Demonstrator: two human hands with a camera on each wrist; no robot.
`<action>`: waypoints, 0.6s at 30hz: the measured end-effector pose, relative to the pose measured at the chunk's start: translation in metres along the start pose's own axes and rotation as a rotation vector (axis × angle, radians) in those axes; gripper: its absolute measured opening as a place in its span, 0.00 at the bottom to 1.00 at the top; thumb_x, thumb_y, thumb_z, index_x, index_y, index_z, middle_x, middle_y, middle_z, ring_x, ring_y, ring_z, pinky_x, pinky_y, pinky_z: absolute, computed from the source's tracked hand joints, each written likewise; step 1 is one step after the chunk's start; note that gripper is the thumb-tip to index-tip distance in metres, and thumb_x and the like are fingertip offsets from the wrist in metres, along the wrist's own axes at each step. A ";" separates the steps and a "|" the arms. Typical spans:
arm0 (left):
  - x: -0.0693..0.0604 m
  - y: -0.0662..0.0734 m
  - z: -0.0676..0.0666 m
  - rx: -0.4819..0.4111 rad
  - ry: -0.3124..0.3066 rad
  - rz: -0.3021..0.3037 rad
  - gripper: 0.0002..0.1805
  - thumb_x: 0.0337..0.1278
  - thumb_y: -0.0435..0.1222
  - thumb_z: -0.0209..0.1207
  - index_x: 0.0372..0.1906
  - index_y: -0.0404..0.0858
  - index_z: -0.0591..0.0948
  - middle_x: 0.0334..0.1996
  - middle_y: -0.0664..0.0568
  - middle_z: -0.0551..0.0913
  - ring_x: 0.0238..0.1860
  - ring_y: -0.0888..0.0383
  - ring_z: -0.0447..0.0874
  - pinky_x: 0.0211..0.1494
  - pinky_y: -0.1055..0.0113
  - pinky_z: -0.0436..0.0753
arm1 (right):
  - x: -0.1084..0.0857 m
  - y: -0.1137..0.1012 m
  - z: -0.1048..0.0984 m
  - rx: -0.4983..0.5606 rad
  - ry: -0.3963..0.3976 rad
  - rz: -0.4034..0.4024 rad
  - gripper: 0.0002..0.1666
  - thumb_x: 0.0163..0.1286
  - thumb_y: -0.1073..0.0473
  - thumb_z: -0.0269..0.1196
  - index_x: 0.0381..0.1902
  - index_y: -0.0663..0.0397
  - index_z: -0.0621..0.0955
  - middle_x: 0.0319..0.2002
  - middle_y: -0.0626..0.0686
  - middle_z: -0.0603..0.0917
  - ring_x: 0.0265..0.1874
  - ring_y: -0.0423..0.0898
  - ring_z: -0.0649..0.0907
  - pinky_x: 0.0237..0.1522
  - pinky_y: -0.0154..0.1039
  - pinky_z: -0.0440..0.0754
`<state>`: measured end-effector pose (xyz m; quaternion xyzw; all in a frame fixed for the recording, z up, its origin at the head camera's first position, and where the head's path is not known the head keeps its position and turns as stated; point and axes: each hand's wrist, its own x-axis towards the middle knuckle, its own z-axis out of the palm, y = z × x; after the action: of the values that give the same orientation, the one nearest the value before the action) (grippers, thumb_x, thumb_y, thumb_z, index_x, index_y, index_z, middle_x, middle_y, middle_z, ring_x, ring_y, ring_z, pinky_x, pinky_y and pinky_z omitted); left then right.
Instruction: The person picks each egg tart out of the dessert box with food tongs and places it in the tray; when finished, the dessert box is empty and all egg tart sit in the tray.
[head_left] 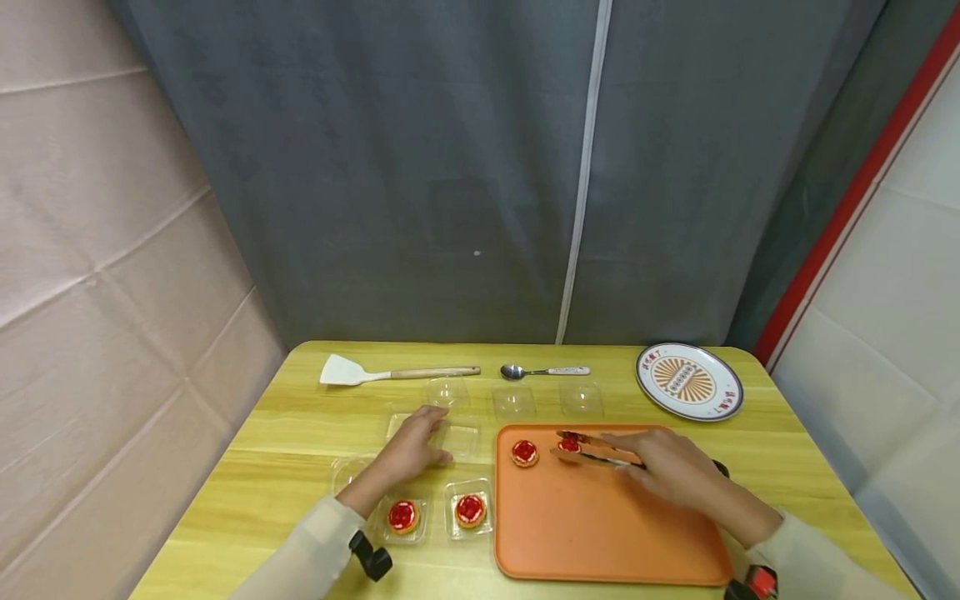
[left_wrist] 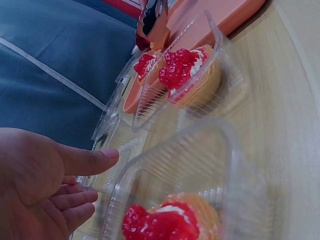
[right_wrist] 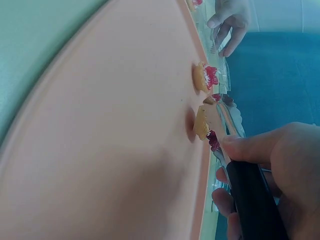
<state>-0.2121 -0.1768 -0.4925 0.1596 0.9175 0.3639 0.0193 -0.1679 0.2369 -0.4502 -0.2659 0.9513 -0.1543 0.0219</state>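
Observation:
My right hand (head_left: 663, 462) grips metal tongs (right_wrist: 252, 200) by their black handle. The tongs' scalloped tips are around a small tart (right_wrist: 201, 124) with a red topping, at the far side of the orange tray (head_left: 615, 525). Whether that tart touches the tray is unclear. Left of it on the tray sits a second tart (head_left: 524, 453). My left hand (head_left: 415, 442) reaches over the clear plastic boxes, nearest an open box (head_left: 459, 440); its thumb and fingers are apart in the left wrist view. Two boxes nearer me hold a tart each, one left (head_left: 403, 517), one right (head_left: 470, 511).
Along the back lie a white spatula (head_left: 397, 374) with a wooden handle and a spoon (head_left: 543, 372). A patterned plate (head_left: 689, 382) stands back right. Several clear plastic lids or boxes (head_left: 513, 401) line up behind the tray. Grey curtain hangs beyond the table.

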 end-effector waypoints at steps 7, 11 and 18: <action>0.000 0.000 0.000 -0.013 0.004 0.006 0.44 0.43 0.26 0.79 0.68 0.22 0.71 0.64 0.34 0.76 0.61 0.38 0.82 0.66 0.50 0.81 | -0.002 0.001 0.002 -0.020 0.015 -0.017 0.28 0.67 0.55 0.72 0.65 0.46 0.83 0.52 0.51 0.90 0.28 0.33 0.76 0.21 0.32 0.65; 0.000 0.000 0.000 -0.002 0.001 0.011 0.44 0.43 0.27 0.78 0.68 0.21 0.71 0.64 0.33 0.76 0.61 0.38 0.82 0.67 0.49 0.80 | -0.003 0.000 0.003 -0.033 0.023 -0.032 0.29 0.66 0.56 0.73 0.65 0.46 0.83 0.54 0.51 0.89 0.32 0.36 0.80 0.24 0.32 0.68; -0.001 0.000 0.000 0.016 -0.010 0.007 0.44 0.45 0.28 0.78 0.69 0.23 0.71 0.66 0.35 0.74 0.62 0.39 0.81 0.69 0.48 0.78 | -0.004 -0.003 0.001 -0.013 0.003 -0.002 0.30 0.67 0.54 0.73 0.67 0.42 0.82 0.53 0.49 0.89 0.29 0.33 0.75 0.24 0.33 0.67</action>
<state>-0.2114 -0.1769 -0.4924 0.1647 0.9198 0.3556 0.0213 -0.1626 0.2367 -0.4506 -0.2668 0.9521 -0.1483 0.0186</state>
